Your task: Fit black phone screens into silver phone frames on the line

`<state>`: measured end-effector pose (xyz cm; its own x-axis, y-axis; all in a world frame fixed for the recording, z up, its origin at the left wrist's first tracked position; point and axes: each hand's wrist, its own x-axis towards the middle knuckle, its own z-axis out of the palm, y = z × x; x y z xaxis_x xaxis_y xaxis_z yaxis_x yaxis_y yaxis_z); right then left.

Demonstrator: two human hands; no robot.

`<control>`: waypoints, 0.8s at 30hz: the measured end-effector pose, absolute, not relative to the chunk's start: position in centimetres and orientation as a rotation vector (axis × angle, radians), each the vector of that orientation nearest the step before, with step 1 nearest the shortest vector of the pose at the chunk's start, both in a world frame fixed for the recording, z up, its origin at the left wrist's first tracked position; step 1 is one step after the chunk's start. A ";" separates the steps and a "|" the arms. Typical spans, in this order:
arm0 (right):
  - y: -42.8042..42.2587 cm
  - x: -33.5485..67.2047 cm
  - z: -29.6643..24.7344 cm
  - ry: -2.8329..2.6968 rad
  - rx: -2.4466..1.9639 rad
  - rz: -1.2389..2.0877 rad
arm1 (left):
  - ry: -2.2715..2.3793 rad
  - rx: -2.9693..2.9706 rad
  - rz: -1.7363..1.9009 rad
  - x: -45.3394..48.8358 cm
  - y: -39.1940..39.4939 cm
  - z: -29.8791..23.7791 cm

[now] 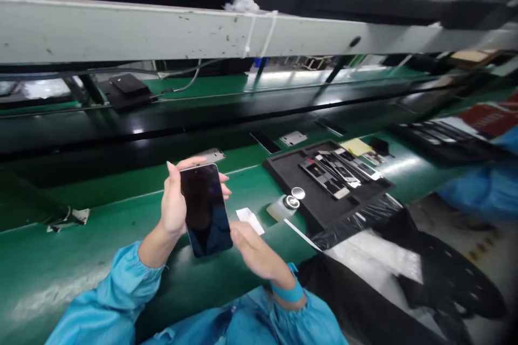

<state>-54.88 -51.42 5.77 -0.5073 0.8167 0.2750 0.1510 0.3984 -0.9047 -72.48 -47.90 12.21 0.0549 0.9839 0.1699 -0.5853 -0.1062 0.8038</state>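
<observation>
A smartphone [205,213] with a dark screen is held up over the green bench, its screen facing me. My left hand [175,202] wraps its left side, with fingertips showing past the top and right edges. My right hand [253,248] grips the lower right edge, thumb at the side and the other fingers hidden. Just right of the phone lies a white piece of paper [250,220]. A small translucent bottle [283,207] with a metal top stands beyond it. Behind the phone rests a grey phone-shaped part [214,154].
A black foam tray [287,172] holds several phone parts and a yellow paper [356,146]. More flat parts, including a light plate [293,138], lie on the dark strip behind. A white beam [162,35] crosses above the bench. A co-worker's blue sleeve [481,188] shows at right.
</observation>
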 end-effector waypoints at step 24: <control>-49.9 -59.8 2.3 -1.476 -0.609 1.859 | 0.685 0.654 1.851 -72.1 -45.2 12.0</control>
